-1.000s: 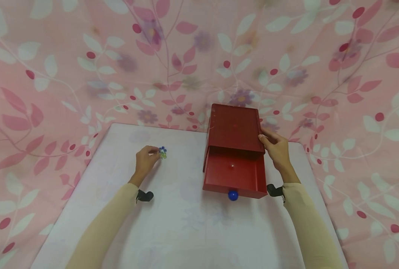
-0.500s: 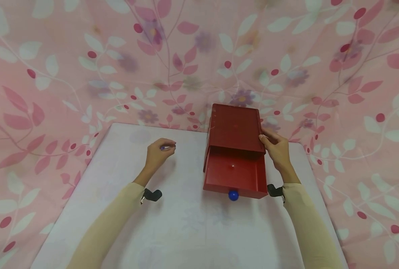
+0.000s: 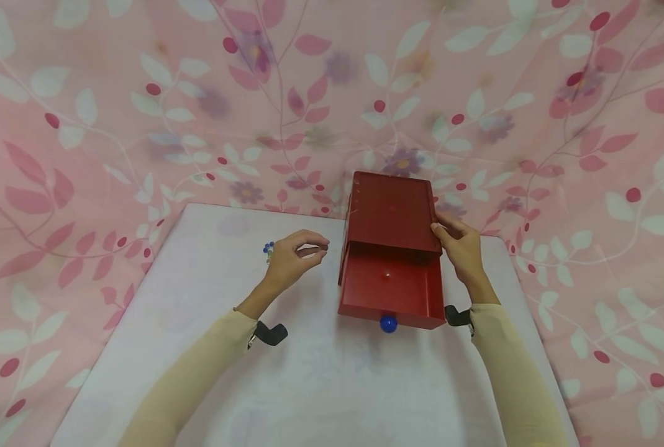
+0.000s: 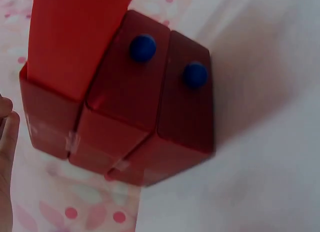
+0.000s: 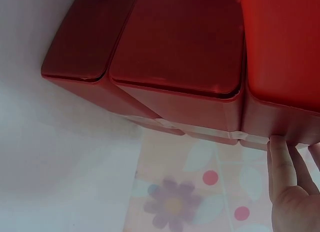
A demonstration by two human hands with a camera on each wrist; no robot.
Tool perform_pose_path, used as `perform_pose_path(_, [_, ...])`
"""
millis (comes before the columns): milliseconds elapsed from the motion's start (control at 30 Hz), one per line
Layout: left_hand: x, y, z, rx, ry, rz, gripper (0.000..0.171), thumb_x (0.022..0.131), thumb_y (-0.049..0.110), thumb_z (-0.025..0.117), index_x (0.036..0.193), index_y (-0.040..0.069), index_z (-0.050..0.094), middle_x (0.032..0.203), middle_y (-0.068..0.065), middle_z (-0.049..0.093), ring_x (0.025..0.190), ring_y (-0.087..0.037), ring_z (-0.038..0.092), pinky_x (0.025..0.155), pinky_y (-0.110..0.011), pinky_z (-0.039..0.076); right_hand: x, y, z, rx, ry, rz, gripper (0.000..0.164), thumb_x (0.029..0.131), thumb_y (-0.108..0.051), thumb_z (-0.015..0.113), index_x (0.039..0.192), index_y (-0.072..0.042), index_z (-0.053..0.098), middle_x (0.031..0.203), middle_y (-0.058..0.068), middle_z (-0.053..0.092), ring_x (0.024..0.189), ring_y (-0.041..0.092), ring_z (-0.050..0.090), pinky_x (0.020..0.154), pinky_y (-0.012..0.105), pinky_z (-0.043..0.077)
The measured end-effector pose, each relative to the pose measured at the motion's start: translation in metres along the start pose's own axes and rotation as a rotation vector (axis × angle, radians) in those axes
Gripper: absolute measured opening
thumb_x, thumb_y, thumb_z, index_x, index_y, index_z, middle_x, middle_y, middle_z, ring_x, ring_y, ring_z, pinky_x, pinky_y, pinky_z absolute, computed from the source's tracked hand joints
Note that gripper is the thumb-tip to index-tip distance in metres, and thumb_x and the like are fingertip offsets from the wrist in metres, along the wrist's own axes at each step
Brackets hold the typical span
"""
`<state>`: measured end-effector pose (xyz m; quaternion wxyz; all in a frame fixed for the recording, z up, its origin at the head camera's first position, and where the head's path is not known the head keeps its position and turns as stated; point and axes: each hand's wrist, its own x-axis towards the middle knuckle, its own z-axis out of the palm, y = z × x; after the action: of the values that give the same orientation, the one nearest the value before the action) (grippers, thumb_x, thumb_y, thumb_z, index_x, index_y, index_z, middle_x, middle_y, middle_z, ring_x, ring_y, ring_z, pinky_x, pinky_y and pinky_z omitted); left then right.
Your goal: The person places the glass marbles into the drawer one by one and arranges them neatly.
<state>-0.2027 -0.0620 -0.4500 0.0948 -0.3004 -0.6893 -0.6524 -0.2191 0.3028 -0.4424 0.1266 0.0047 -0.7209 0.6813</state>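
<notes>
A red drawer unit (image 3: pixel 392 208) stands upright at the back of the table, with its top drawer (image 3: pixel 390 288) pulled out; a blue knob (image 3: pixel 388 324) sits on that drawer's front. My right hand (image 3: pixel 461 245) rests against the unit's right side, its fingers (image 5: pixel 282 164) fairly straight in the right wrist view. Left of the unit, my left hand (image 3: pixel 292 261) hovers with thumb and fingertips close together. Whether something small lies between them cannot be made out. Behind that hand, small blue and green glass-like beads (image 3: pixel 268 248) lie on the table, partly hidden.
Two lower drawers with blue knobs (image 4: pixel 143 47) stay closed under the pulled-out one. A white cloth (image 3: pixel 332 397) covers the table. Pink floral fabric (image 3: pixel 309 93) hangs behind and at both sides. Each wrist wears a dark camera mount (image 3: pixel 271 333).
My left hand has left the small beads and moved right toward the drawer unit. Blue and green beads stay behind on the table. My right hand and the unit have not moved.
</notes>
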Motion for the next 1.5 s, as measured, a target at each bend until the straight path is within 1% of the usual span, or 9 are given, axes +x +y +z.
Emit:
perform_pose_path(133, [-0.001,0.011,0.014,-0.004,-0.048,0.074,0.023,0.079,-0.018,0.068,0.101,-0.013,0.068,0.101,-0.024,0.066,0.095,-0.035,0.065,0.081,-0.050,0.055,-0.001,0.000,0.000,-0.010,0.000,-0.004,0.041,0.091,-0.008,0.068,0.130,0.002,0.060,0.124,0.017,0.062,0.099,0.009,0.066,0.076,0.021,0.055])
perform_pose_path(200, [-0.001,0.016,0.020,-0.012,-0.074,0.090,0.024,0.079,-0.018,0.069,0.102,-0.012,0.069,0.102,-0.023,0.066,0.096,-0.034,0.065,0.081,-0.051,0.055,-0.001,0.000,0.000,-0.009,-0.001,-0.003,0.041,0.091,-0.007,0.068,0.131,0.003,0.059,0.125,0.016,0.062,0.100,0.009,0.065,0.076,0.021,0.055])
perform_pose_path(567, [0.000,0.033,0.044,-0.004,-0.183,0.069,0.022,0.082,-0.010,0.071,0.103,-0.005,0.071,0.103,-0.016,0.069,0.094,-0.023,0.066,0.079,-0.044,0.057,-0.002,-0.005,0.001,-0.019,-0.002,0.016,0.042,0.091,-0.007,0.067,0.131,0.004,0.058,0.129,0.020,0.059,0.100,0.008,0.064,0.076,0.020,0.055])
perform_pose_path(800, [0.005,0.006,0.051,0.125,-0.290,0.096,0.019,0.085,0.007,0.075,0.104,0.008,0.076,0.102,0.001,0.070,0.092,-0.010,0.064,0.075,-0.028,0.057,-0.004,-0.009,0.002,-0.010,-0.001,0.024,0.041,0.091,-0.004,0.066,0.131,0.005,0.058,0.130,0.024,0.057,0.097,0.009,0.066,0.075,0.021,0.056])
perform_pose_path(867, [0.008,0.009,0.053,0.189,-0.333,0.140,0.019,0.085,0.007,0.075,0.103,0.010,0.076,0.102,0.004,0.070,0.094,-0.007,0.063,0.075,-0.024,0.056,-0.006,-0.016,0.004,-0.005,-0.010,0.027,0.041,0.091,-0.001,0.065,0.130,0.008,0.056,0.131,0.026,0.055,0.097,0.010,0.066,0.075,0.021,0.056])
perform_pose_path(1000, [0.013,0.015,0.057,0.291,-0.418,0.275,0.020,0.083,0.004,0.076,0.103,0.007,0.076,0.102,0.001,0.070,0.097,-0.007,0.063,0.081,-0.017,0.052,-0.009,-0.023,0.006,-0.004,-0.022,0.027,0.042,0.092,0.000,0.064,0.131,0.010,0.055,0.132,0.028,0.054,0.098,0.010,0.065,0.075,0.021,0.056])
perform_pose_path(1133, [0.016,0.018,0.061,0.335,-0.479,0.341,0.021,0.081,0.001,0.077,0.102,0.004,0.075,0.101,-0.001,0.070,0.098,-0.009,0.064,0.088,-0.014,0.049,-0.010,-0.021,0.007,-0.001,-0.027,0.024,0.041,0.092,0.000,0.063,0.131,0.010,0.054,0.131,0.028,0.054,0.099,0.011,0.065,0.076,0.021,0.056])
perform_pose_path(1367, [0.016,0.018,0.067,0.447,-0.634,0.333,0.018,0.083,0.005,0.077,0.101,0.007,0.076,0.104,-0.001,0.070,0.101,-0.010,0.064,0.090,-0.012,0.046,-0.006,-0.005,0.002,0.048,0.007,0.026,0.041,0.091,0.000,0.065,0.130,0.009,0.056,0.125,0.022,0.060,0.098,0.011,0.065,0.075,0.021,0.056])
perform_pose_path(1500, [0.015,0.018,0.068,0.501,-0.650,0.328,0.019,0.084,0.008,0.077,0.102,0.009,0.077,0.104,0.000,0.070,0.101,-0.011,0.063,0.090,-0.012,0.045,-0.002,0.001,0.000,0.030,0.010,0.011,0.041,0.091,-0.006,0.068,0.130,0.004,0.059,0.122,0.016,0.064,0.098,0.011,0.065,0.076,0.021,0.056])
